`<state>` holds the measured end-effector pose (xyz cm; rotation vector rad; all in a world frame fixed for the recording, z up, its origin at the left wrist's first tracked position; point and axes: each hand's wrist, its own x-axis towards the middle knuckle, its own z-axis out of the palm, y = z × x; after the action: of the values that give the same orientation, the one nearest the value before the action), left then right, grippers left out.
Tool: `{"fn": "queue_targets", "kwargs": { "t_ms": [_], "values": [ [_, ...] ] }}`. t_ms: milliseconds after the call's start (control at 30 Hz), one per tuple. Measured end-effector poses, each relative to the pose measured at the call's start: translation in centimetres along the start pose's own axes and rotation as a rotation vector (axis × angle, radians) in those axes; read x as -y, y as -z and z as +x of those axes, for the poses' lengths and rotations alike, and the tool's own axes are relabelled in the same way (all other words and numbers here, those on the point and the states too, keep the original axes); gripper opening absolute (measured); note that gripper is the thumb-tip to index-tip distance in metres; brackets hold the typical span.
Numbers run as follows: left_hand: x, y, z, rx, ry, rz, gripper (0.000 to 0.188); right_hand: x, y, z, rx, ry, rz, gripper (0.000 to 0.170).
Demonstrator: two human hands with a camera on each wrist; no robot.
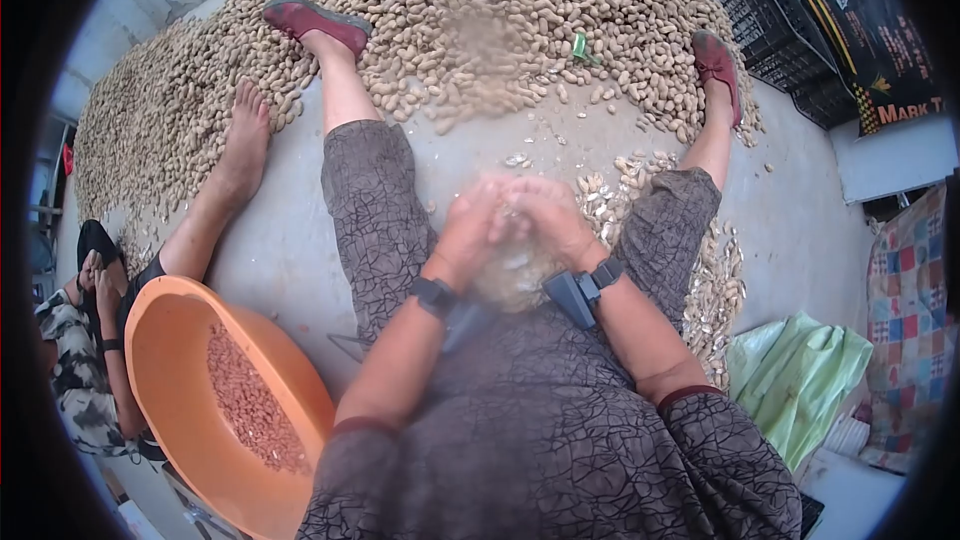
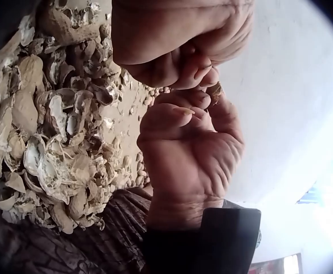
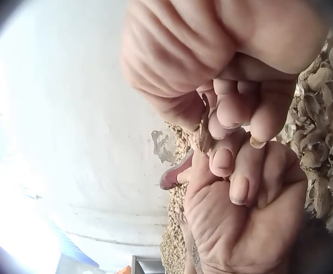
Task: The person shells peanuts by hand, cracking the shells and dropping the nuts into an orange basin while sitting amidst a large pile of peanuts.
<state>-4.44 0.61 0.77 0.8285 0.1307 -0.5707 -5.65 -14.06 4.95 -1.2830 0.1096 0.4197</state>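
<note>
My left hand [image 1: 472,228] and right hand [image 1: 552,215] meet in front of my lap, blurred in the head view. A brown peanut [image 3: 203,130] is pinched between the thumbs and curled fingers of both hands, mostly covered by them. In the left wrist view, a bit of the peanut [image 2: 215,94] shows at the thumb tips, with the left hand [image 2: 178,40] above and the right hand [image 2: 186,154] below. Broken peanut shells [image 2: 58,131] lie heaped beneath the hands.
A large heap of unshelled peanuts [image 1: 480,0] spreads ahead of my feet. An orange tub [image 1: 165,340] at left holds reddish kernels [image 1: 250,400]. More shells [image 1: 715,310] lie beside my right leg, near a green sack [image 1: 800,380]. Black crates [image 1: 770,30] stand back right; another person sits left.
</note>
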Motion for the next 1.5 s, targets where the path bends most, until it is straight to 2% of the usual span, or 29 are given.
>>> {"fn": "queue_targets", "kwargs": {
  "t_ms": [33,67,100,133,200,233,300,433,500,633,700,767,900,1033,1100,1233,1300,1433,1500],
  "values": [
    [0.2,0.1,0.1,-0.002,0.017,-0.017,0.024,-0.1,0.0,0.0,0.003,0.0,-0.006,0.015],
    [0.3,0.2,0.3,-0.001,0.009,-0.022,0.024,-0.2,0.0,0.0,-0.056,0.065,-0.152,0.016],
    [0.3,0.1,0.3,-0.049,0.033,0.017,0.025,-0.1,-0.2,0.0,-0.114,0.129,-0.297,0.018],
    [0.3,0.0,0.2,-0.097,0.058,0.055,0.027,0.0,-0.5,-0.1,-0.108,0.127,-0.304,0.018],
    [0.2,-0.3,0.3,-0.141,0.095,0.034,0.028,0.2,-1.0,-0.2,-0.142,0.338,-0.653,0.016],
    [0.0,-0.4,0.3,-0.182,0.136,0.019,0.029,0.1,-1.1,-0.2,-0.136,0.337,-0.657,0.016],
    [-0.3,-0.9,0.1,-0.19,0.121,0.027,0.03,-0.1,-1.1,0.0,-0.144,0.632,-1.13,0.013],
    [-0.4,-0.7,0.1,-0.176,0.12,-0.018,0.03,-0.3,-1.3,0.1,-0.194,0.56,-1.128,0.014],
    [-0.5,-0.4,0.2,-0.164,0.118,-0.065,0.029,-0.2,-1.2,0.1,-0.261,0.477,-0.932,0.017],
    [-0.6,-0.2,0.4,-0.122,0.114,-0.142,0.025,0.0,-1.2,0.1,-0.257,0.408,-0.913,0.019],
    [-0.5,0.2,0.6,-0.094,0.108,-0.136,0.023,-0.1,-1.1,0.2,-0.233,0.27,-0.553,0.018],
    [-0.2,0.6,0.8,-0.024,0.079,-0.122,0.02,-1.6,0.3,1.1,-0.234,0.274,-0.546,0.017],
    [-0.4,0.0,0.5,-0.065,0.075,-0.15,0.016,-1.4,0.4,1.3,-0.25,0.236,-0.451,0.015],
    [-1.2,-0.7,0.0,-0.028,0.071,-0.084,0.012,-1.1,0.4,1.2,-0.261,0.263,-0.542,0.016],
    [-1.3,-0.8,0.0,-0.024,0.069,-0.061,0.012,-0.8,0.3,1.0,-0.254,0.355,-0.759,0.017],
    [-0.9,0.5,0.5,-0.001,0.077,0.068,0.013,-0.4,0.3,0.9,-0.247,0.347,-0.729,0.015],
    [-0.4,1.0,1.0,0.016,0.093,0.098,0.015,0.0,0.1,0.9,-0.218,0.413,-0.896,0.014],
    [-0.7,0.8,1.3,-0.046,0.114,0.17,0.018,0.2,-0.3,1.3,-0.222,0.44,-0.966,0.012],
    [-1.2,0.4,1.3,-0.06,0.122,0.189,0.018,0.7,-0.2,1.5,-0.165,0.425,-0.955,0.012]
  ]
}}
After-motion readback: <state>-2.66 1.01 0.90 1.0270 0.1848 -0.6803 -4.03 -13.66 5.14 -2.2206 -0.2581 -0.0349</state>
